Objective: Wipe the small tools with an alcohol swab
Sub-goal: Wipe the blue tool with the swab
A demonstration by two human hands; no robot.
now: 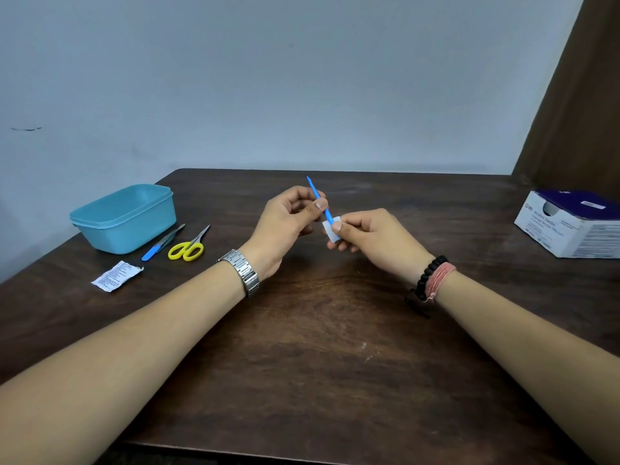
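**Head view: a blue tool held over the bench, its lower end wrapped in a swab**

Head view looks down on a dark wooden bench that fills the lower half of the frame, with a pale wall behind it and a brown curtain at the far right.

On the bench's left side stands a teal plastic tub, open at the top. On the right edge sits a white and purple box of swabs, partly cut off by the frame.

Both forearms reach in from the bottom corners and meet above the middle of the bench. The left hand, with a metal watch on its wrist, pinches a slim blue tool between thumb and curled fingers; the tool tilts with its pointed tip up and away. The right hand, with a black bead bracelet and a pink thread band on its wrist, has thumb and fingers closed round a small white alcohol swab folded about the tool's lower end.

Just in front of the tub lie yellow-handled scissors and, beside them to the left, a blue-handled tool with a metal piece lying along it; whether that is a separate tool I cannot tell. Nearer the left edge lies a torn white sachet with small print.
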